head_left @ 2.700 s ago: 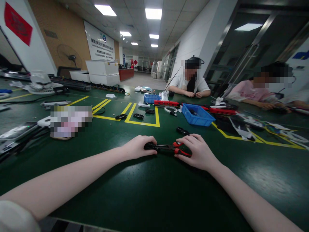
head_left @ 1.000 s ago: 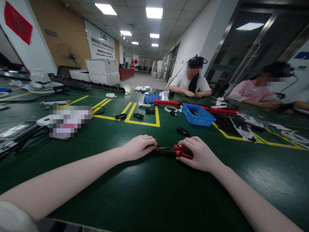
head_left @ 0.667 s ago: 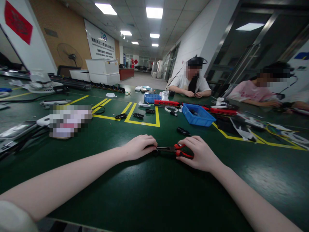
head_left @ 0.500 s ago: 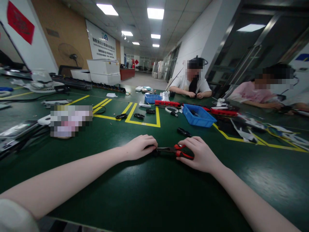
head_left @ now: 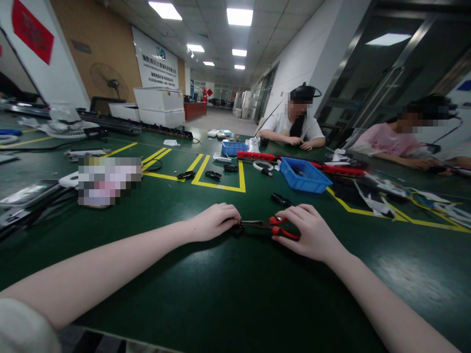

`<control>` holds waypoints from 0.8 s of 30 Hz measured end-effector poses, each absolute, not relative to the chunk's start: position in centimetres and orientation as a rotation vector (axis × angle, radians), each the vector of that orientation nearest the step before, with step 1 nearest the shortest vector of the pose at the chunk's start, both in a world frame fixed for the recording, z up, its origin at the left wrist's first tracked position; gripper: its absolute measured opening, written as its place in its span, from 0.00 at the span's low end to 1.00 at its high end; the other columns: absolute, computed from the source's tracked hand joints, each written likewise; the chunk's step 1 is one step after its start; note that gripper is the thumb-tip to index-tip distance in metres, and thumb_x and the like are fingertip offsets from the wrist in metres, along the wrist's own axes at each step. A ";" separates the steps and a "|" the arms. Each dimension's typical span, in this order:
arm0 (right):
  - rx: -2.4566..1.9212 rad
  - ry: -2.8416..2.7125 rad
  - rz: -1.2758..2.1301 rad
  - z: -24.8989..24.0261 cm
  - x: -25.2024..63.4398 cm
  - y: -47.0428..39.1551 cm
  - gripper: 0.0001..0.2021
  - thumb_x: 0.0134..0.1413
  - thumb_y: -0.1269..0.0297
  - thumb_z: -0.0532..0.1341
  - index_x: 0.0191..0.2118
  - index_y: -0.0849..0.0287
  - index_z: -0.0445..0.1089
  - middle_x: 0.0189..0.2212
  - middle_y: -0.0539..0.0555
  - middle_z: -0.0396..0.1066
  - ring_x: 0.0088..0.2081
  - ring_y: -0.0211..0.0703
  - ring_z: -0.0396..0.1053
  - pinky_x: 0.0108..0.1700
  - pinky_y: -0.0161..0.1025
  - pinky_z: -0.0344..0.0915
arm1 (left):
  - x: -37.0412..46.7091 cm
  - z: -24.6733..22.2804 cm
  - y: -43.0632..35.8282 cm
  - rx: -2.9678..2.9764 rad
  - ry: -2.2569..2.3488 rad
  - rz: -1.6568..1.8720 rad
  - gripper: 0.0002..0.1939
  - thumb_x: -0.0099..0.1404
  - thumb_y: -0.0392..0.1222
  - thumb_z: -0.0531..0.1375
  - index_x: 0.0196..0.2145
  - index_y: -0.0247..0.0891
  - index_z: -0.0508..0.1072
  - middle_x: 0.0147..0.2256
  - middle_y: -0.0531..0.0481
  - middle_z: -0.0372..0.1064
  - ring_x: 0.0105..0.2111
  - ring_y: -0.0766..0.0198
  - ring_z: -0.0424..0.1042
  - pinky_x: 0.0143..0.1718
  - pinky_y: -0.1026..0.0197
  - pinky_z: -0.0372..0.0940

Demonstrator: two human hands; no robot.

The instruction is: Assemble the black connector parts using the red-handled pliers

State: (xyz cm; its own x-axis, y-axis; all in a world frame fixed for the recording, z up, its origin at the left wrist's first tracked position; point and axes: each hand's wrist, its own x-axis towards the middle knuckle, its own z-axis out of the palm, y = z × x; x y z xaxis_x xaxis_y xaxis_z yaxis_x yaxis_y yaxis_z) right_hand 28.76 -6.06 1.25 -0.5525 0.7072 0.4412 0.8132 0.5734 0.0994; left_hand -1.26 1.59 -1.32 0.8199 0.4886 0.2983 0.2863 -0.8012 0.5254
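Observation:
My right hand [head_left: 312, 233] is closed around the red and black handles of a pair of long-nose pliers [head_left: 263, 224]. The jaws point left and reach the fingertips of my left hand [head_left: 213, 222]. Those fingers pinch a small dark piece [head_left: 239, 228] at the jaw tips, mostly hidden, so its kind does not show. Beyond the pliers lies a black part [head_left: 281, 199] on the green table. Farther off, several similar black parts [head_left: 212, 175] lie in and beside a yellow-taped rectangle.
A blue bin [head_left: 307, 181] with a dark item inside stands past my right hand. Behind it are a smaller blue bin [head_left: 234, 148], a red strip [head_left: 257, 156] and a coiled white cable [head_left: 263, 165]. Cables and devices [head_left: 33, 196] lie at left. Two people [head_left: 301, 122] sit across the table.
The pliers and my right hand have shifted slightly right, and the handles look a little wider apart. My left hand stays at the jaw tips. The whole view has moved a little.

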 end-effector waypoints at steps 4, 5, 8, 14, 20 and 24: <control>-1.239 -2.454 -0.415 1.1 28.7 -6.0 0.19 0.56 0.50 0.65 0.47 0.55 0.70 0.43 0.58 0.77 0.45 0.53 0.74 0.51 0.53 0.63 | -1.2 -1.3 1.7 2.514 0.585 0.583 0.10 0.75 0.36 0.51 0.44 0.38 0.72 0.46 0.47 0.73 0.49 0.59 0.71 0.54 0.54 0.65; -1.242 -2.453 -0.413 1.0 28.6 -6.0 0.19 0.56 0.50 0.65 0.47 0.55 0.70 0.43 0.58 0.77 0.45 0.53 0.73 0.51 0.53 0.63 | -1.2 -1.3 1.7 2.513 0.585 0.587 0.10 0.75 0.36 0.51 0.44 0.38 0.72 0.46 0.46 0.73 0.49 0.59 0.71 0.54 0.54 0.65; -1.255 -2.444 -0.407 0.7 28.3 -6.0 0.19 0.56 0.50 0.65 0.47 0.55 0.70 0.43 0.57 0.77 0.45 0.53 0.73 0.51 0.52 0.62 | -1.1 -1.3 1.7 2.508 0.581 0.598 0.10 0.74 0.35 0.51 0.43 0.37 0.73 0.45 0.46 0.74 0.48 0.58 0.71 0.53 0.54 0.65; -1.285 -2.412 -0.404 0.4 27.9 -6.0 0.18 0.56 0.49 0.65 0.47 0.56 0.70 0.43 0.57 0.77 0.43 0.51 0.73 0.49 0.51 0.62 | -1.0 -1.5 2.0 2.471 0.599 0.613 0.09 0.74 0.34 0.52 0.43 0.36 0.73 0.44 0.46 0.74 0.47 0.60 0.71 0.52 0.56 0.66; -1.299 -2.386 -0.364 0.5 27.6 -6.1 0.18 0.56 0.49 0.65 0.47 0.55 0.70 0.43 0.57 0.77 0.43 0.51 0.74 0.46 0.50 0.63 | -1.0 -1.4 1.9 2.467 0.612 0.596 0.09 0.73 0.33 0.52 0.43 0.35 0.73 0.44 0.45 0.74 0.47 0.59 0.71 0.52 0.56 0.66; -1.297 -2.409 -0.343 0.6 27.6 -6.1 0.18 0.56 0.49 0.65 0.46 0.55 0.70 0.43 0.57 0.77 0.41 0.50 0.73 0.46 0.50 0.63 | -1.1 -1.3 1.7 2.465 0.609 0.598 0.09 0.73 0.33 0.52 0.43 0.35 0.73 0.44 0.45 0.73 0.47 0.59 0.71 0.52 0.56 0.65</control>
State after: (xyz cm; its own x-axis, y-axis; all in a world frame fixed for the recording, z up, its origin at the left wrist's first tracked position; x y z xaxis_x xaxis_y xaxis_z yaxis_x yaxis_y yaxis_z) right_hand 27.65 -6.09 0.59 -0.5010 0.7453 0.4400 0.8384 0.5440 0.0331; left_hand -1.08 1.70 -1.34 0.8006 0.5271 0.2849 0.2942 -0.7601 0.5794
